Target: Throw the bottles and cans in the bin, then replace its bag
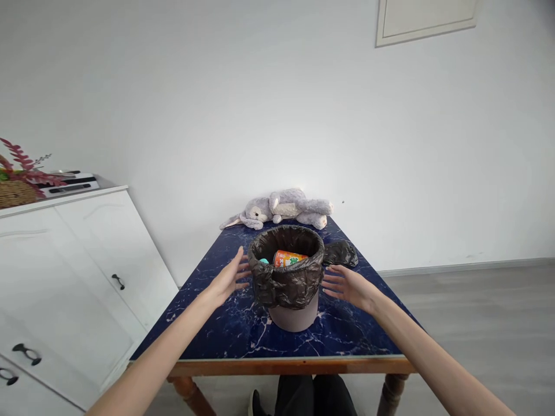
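A round trash can (293, 319) stands upright on the table, lined with a black plastic bag (288, 284) folded down over its rim. Inside it lie an orange container with printed lettering (288, 258) and a small turquoise item (264, 261), mostly hidden. My left hand (229, 276) is beside the bag's left side, fingers apart and holding nothing. On the opposite side my right hand (349, 286) has its fingers spread near the bag; whether the fingertips touch it I cannot tell.
A grey plush rabbit (281, 208) lies along the table's far edge by the wall. Another black plastic bag (341, 254) rests right of the can. The blue marbled table (217, 341) has a wooden edge. A white cabinet (82, 277) with a basket (16, 193) on it stands left.
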Action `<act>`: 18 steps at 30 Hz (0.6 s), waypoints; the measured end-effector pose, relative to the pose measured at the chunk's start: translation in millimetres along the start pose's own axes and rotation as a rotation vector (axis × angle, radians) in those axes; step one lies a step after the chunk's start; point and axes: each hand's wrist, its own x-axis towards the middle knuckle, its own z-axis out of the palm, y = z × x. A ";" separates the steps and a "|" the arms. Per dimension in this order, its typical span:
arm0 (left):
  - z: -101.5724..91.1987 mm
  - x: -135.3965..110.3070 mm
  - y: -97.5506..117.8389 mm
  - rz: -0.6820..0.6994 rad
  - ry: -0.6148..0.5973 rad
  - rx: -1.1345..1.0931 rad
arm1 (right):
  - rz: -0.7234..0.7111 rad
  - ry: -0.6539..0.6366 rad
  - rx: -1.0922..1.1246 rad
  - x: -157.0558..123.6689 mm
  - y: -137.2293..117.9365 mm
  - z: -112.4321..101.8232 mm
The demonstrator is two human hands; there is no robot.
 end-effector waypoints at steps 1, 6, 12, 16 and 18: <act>2.6 -2.2 -7.3 -0.121 -0.053 -0.119 | 0.024 -0.016 0.027 -0.6 0.4 -1.8; 13.2 -12.1 -25.3 -0.361 -0.144 -0.374 | 0.091 -0.080 0.112 -3.0 -1.3 -3.8; 10.4 -19.6 -6.5 -0.356 -0.135 -0.606 | 0.083 -0.093 0.138 -5.0 -17.8 4.9; 11.8 -22.2 11.5 -0.235 -0.054 -0.740 | 0.034 -0.124 0.130 -7.2 -40.5 15.2; 12.8 -22.3 20.1 -0.167 -0.016 -0.762 | -0.015 -0.146 0.128 -9.0 -52.8 20.9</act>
